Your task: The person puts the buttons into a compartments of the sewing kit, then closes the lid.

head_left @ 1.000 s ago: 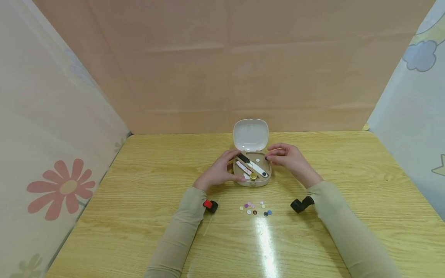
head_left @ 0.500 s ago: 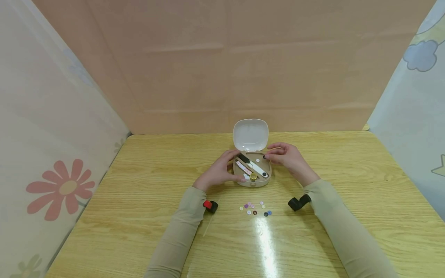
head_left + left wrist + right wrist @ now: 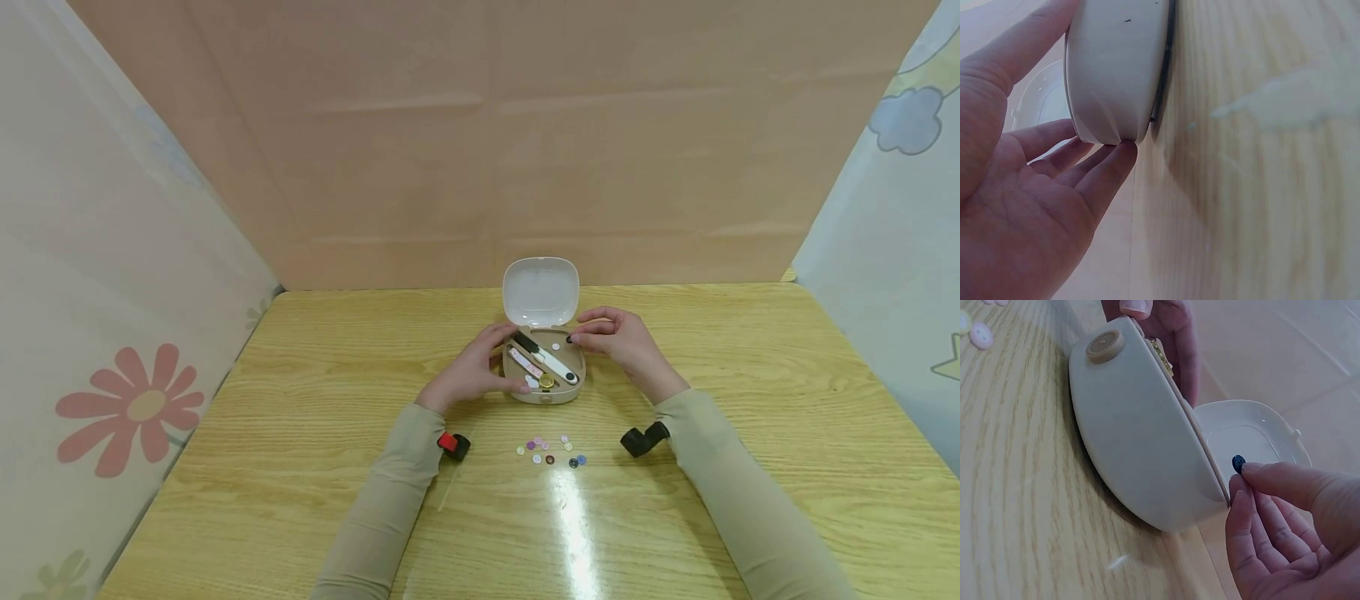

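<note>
A small cream sewing box (image 3: 546,398) stands on the table with its white lid (image 3: 541,292) raised. My left hand (image 3: 467,371) holds the box's left side, thumb at the front rim and fingers reaching round the back. Between thumb and index finger, my right hand (image 3: 624,346) pinches a dark button (image 3: 1239,464) over the right rear compartment. A white button (image 3: 556,347) lies inside, left of it. Across the box's middle runs a slim black-and-white tool (image 3: 557,365). Beside that sit a pink-and-white strip (image 3: 527,362) and a round gold piece (image 3: 547,381).
Several loose buttons, among them a dark red button (image 3: 551,459) and a blue button (image 3: 582,459), are scattered on the wooden table (image 3: 360,350) in front of the box. An upright pinkish-brown covering (image 3: 375,167) rises behind the table's far edge.
My right hand has shifted slightly left, bringing the dark button a little further over the box's right rear corner. The left hand and the box have stayed in place.
</note>
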Demonstrator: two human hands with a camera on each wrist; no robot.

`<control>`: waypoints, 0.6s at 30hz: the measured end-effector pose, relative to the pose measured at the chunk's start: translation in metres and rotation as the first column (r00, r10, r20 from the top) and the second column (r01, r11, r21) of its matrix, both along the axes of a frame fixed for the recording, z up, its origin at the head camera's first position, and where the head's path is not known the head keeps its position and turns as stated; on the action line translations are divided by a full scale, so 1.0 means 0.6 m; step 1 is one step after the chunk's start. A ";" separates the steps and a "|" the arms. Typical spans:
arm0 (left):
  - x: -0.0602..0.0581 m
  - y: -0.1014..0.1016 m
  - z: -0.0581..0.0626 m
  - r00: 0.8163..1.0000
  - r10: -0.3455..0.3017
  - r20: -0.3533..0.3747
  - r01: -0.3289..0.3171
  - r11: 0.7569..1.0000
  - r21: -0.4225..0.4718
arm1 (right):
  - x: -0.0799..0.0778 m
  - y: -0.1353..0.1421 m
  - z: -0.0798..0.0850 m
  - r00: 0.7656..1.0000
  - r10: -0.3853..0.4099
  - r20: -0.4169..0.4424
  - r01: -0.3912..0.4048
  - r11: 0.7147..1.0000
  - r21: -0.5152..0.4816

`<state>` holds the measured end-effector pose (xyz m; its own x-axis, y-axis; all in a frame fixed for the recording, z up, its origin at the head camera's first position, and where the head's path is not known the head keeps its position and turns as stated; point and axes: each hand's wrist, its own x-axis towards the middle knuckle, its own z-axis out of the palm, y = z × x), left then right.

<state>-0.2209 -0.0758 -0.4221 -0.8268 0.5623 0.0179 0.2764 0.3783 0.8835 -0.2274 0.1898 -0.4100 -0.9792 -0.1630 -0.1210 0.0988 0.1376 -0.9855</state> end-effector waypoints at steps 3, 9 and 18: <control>0.000 0.000 0.001 1.000 0.000 -0.004 0.000 1.000 -0.003 | 0.000 0.000 0.000 1.000 -0.005 0.004 0.005 1.000 0.004; 0.001 0.000 0.001 1.000 0.003 0.002 -0.003 1.000 -0.005 | 0.002 0.000 0.001 1.000 -0.001 -0.002 0.001 1.000 0.024; 0.000 0.000 0.001 1.000 -0.003 0.002 0.003 1.000 0.003 | 0.003 0.001 0.000 1.000 0.008 -0.018 -0.008 1.000 0.001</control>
